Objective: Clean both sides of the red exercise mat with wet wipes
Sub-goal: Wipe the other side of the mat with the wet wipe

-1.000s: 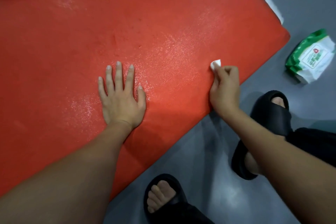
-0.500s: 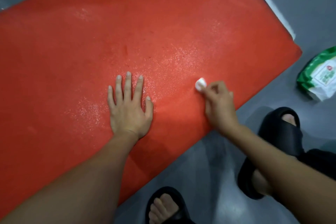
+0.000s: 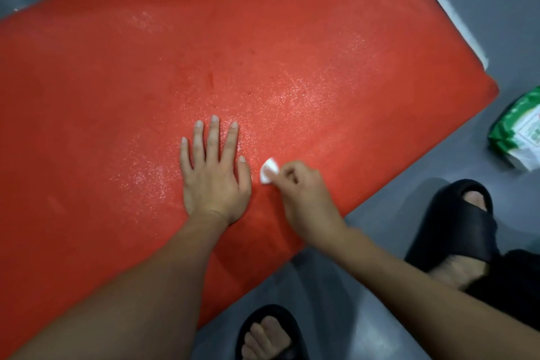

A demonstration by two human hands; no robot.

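Since a second ago my right hand has dragged the wet wipe leftward from the mat's lower right edge toward the middle of the frame, so it now sits just beside the thumb of my left hand. I read that as one wiping pass across this patch, with the damp sheen around the centre showing where I have covered. The right hand's fingers are curled, pinching the small wadded wipe against the mat. The left hand lies flat, fingers straight and spread, pressing the mat down. The red mat fills most of the frame, lying on the grey floor. Its left and upper parts run out of view, and its underside is hidden, so I cannot judge that side. The pack of wipes is cut off at the right edge, its label too blurred to read
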